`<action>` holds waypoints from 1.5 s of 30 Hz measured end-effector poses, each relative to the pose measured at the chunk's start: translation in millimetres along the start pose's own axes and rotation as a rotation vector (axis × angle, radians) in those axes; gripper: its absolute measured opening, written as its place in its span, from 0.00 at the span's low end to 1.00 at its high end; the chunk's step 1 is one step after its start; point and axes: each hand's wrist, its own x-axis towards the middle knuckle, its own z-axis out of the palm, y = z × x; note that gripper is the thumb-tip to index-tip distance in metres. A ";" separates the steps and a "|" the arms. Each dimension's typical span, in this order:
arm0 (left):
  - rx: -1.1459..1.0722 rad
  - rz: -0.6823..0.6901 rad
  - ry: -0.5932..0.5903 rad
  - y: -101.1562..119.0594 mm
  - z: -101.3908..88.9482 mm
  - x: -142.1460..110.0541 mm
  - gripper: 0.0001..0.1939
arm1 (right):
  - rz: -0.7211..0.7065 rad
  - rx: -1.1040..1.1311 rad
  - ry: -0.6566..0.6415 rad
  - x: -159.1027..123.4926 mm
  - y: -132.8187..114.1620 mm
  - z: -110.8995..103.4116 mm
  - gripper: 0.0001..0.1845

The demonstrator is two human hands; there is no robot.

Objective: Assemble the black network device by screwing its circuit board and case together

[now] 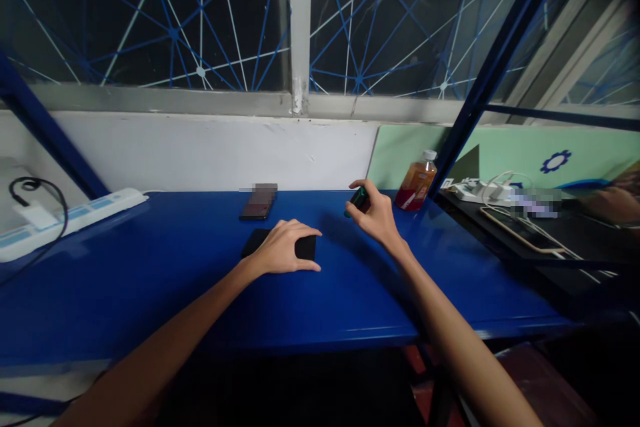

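My left hand (284, 249) lies over a flat black rectangular object (306, 248) on the blue desk. Its thumb runs along the near edge and its fingers along the far edge, gripping the object across; the palm hides part of it, and I cannot tell its kind. Above the desk, to the right, my right hand (373, 212) is closed on a small dark green cylinder (359, 197), pinched between thumb and fingers. A dark phone-like slab (257, 205), partly blurred out, lies just beyond my left hand.
A bottle of orange-red drink (417, 180) stands behind my right hand, beside a blue metal post (457, 140). At the left lies a white power strip (75, 223) with a black cable. On the dark neighbouring desk are a phone (523, 230), white cables and another person's blurred hand (613, 203).
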 end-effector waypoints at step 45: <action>-0.045 0.079 0.231 8.3 -3.8 2.8 0.07 | 0.205 0.575 -0.009 1.7 -10.4 2.4 0.17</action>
